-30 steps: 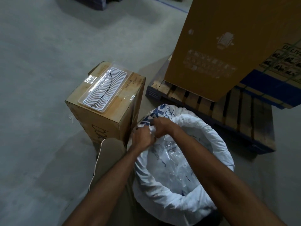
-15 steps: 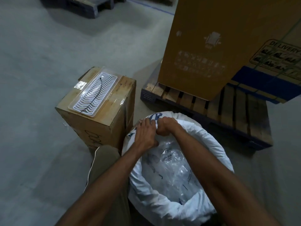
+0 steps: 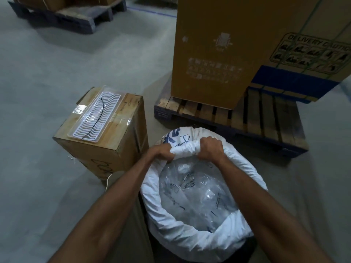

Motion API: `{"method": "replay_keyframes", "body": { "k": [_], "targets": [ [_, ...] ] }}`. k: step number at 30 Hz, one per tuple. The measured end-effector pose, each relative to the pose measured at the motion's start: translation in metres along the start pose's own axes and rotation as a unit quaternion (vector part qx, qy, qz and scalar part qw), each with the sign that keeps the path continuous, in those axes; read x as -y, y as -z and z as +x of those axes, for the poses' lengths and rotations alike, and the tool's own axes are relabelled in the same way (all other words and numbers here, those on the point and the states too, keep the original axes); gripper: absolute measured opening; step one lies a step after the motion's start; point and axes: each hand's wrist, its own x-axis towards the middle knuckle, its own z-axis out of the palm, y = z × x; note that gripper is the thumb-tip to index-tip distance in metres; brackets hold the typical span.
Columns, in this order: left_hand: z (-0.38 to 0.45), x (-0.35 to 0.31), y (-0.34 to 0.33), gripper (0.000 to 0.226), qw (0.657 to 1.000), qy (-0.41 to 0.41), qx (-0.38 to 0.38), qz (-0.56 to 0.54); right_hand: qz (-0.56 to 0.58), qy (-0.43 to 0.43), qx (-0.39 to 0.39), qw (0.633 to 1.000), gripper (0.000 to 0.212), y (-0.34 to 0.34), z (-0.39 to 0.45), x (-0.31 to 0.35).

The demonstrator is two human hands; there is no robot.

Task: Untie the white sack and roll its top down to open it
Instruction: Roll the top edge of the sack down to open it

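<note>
The white sack with blue print stands open on the floor in front of me, its top rolled into a thick rim. Clear plastic packets fill its inside. My left hand grips the far part of the rolled rim from the left. My right hand grips the same far rim a little to the right. A bunched stretch of white fabric runs between the two fists.
A cardboard box with a white ridged tray on top stands left of the sack. Behind the sack lies a wooden pallet bearing a tall brown carton. Another pallet sits far left. Grey concrete floor surrounds everything.
My hands, close together on the far rim before, have spread apart along it. The camera has tilted up, so the sack sits lower in view.
</note>
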Motion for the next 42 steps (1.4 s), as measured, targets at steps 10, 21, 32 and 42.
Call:
{"method": "replay_keyframes", "body": {
  "k": [10,21,32,42],
  "targets": [
    [0.003,-0.073,-0.046,0.054,0.956,-0.089,-0.258,0.104,0.056,-0.009,0.307,0.950,0.033,0.054,-0.004,-0.008],
    [0.005,-0.076,-0.004,0.060,0.996,0.001,0.005,0.093,0.093,-0.035,-0.036,0.994,0.062,-0.018,-0.062,-0.010],
    [0.026,-0.086,-0.066,0.051,0.943,-0.076,-0.294,0.138,0.134,-0.017,0.192,0.972,0.038,0.013,-0.016,-0.032],
    [0.055,-0.083,0.016,0.064,0.998,-0.030,0.043,0.029,0.104,-0.040,-0.044,0.993,0.063,-0.039,-0.047,-0.056]
  ]
}}
